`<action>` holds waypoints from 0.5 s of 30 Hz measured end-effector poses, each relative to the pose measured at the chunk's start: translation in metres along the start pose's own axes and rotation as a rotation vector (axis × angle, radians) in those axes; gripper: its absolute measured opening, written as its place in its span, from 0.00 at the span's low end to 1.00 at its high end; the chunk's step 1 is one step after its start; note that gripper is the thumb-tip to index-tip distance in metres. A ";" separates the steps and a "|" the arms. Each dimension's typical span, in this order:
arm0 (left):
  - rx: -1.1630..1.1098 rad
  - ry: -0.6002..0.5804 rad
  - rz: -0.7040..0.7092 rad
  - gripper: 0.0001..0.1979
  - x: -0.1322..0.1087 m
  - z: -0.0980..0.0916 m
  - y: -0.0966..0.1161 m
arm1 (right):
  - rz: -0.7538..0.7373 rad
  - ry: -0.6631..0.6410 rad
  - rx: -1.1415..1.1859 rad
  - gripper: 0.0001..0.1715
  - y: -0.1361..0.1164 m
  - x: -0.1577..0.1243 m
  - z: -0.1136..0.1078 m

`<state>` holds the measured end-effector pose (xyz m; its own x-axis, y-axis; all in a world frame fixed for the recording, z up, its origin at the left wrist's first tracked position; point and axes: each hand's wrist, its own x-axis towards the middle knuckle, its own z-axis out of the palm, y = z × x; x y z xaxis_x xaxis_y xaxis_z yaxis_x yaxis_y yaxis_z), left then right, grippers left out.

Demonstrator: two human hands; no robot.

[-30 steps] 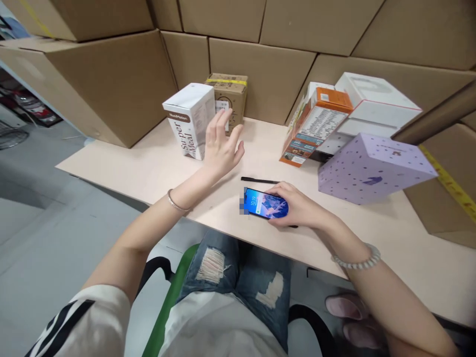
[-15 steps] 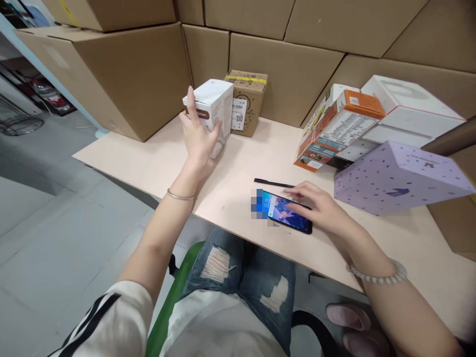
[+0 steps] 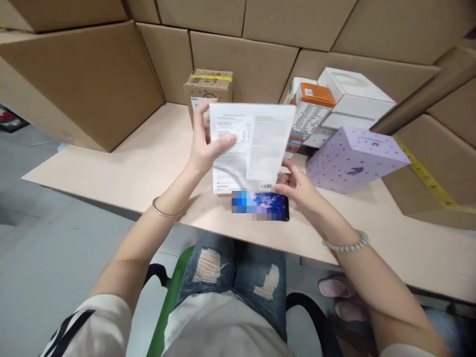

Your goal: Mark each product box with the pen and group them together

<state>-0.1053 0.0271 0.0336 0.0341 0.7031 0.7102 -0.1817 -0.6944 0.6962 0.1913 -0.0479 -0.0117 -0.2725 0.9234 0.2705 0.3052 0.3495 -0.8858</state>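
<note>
A white box [image 3: 266, 148] with printed text and a barcode is held up before me, its broad printed face towards me. My left hand [image 3: 204, 144] grips its left side, the thumb across the front and the fingers at the far edge. At the lower right corner, my right hand [image 3: 297, 186] closes on the box's edge, its thumb by the barcode and some fingertips hidden behind. Just below the box a smartphone [image 3: 280, 209] lies on the table with its screen lit, partly covered by the box and blurred blocks.
Behind the white box stands a small brown carton [image 3: 213, 89] with yellow tape. To the right are an orange box [image 3: 316, 99], a white box with a red edge [image 3: 362, 99] and a lilac spotted box [image 3: 345, 161]. Large cardboard boxes [image 3: 241, 54] wall the back of the pale table [image 3: 122, 173].
The white box has come right and nearer, turned so its broad printed face shows. My right hand has left the phone and taken the box's lower corner. The view has shifted right.
</note>
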 end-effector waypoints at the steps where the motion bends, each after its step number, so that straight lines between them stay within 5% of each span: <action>1: -0.048 -0.066 -0.041 0.42 -0.001 0.012 -0.002 | 0.022 -0.013 0.090 0.52 0.000 0.000 0.003; 7: -0.127 -0.142 -0.088 0.39 0.002 0.053 -0.002 | 0.033 0.043 0.322 0.41 -0.013 0.001 0.004; 15: -0.083 -0.219 -0.195 0.48 0.007 0.041 -0.018 | -0.070 0.279 0.017 0.52 -0.020 -0.004 -0.010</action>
<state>-0.0613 0.0385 0.0300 0.2854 0.7661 0.5759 -0.2307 -0.5283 0.8171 0.1951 -0.0574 0.0089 -0.0302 0.9061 0.4221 0.2780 0.4132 -0.8671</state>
